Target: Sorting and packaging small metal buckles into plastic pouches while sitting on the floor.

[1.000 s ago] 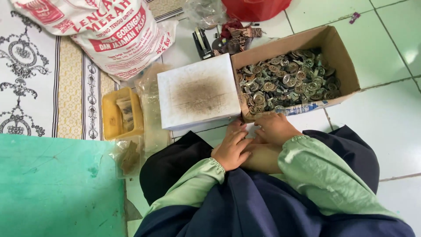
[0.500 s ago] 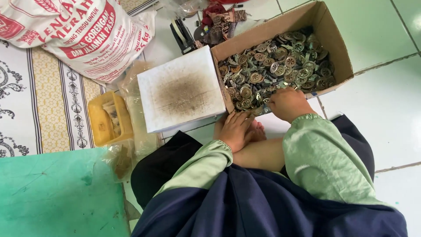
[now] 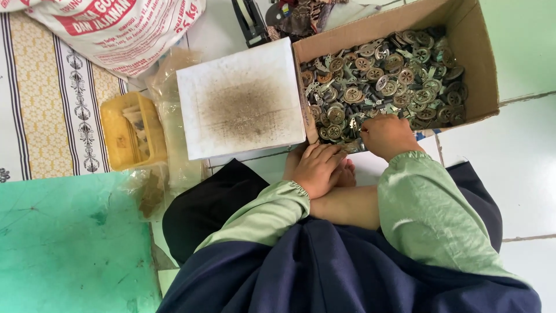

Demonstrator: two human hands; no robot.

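1. While the left hand [image 3: 317,168] rests flat, fingers loosely together, on the foot, the right hand [image 3: 387,136] is nearer the open brown cardboard box [image 3: 483,69].
2. Small round grey metal parts [image 3: 382,75] lie just ahead of its fingers; cannot tell if they pinch one.

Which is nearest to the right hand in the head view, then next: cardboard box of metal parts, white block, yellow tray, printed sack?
From the right hand:
1. Cardboard box of metal parts: hand at its near edge.
2. White block: left of the box.
3. Yellow tray: further left.
4. Printed sack: top left.
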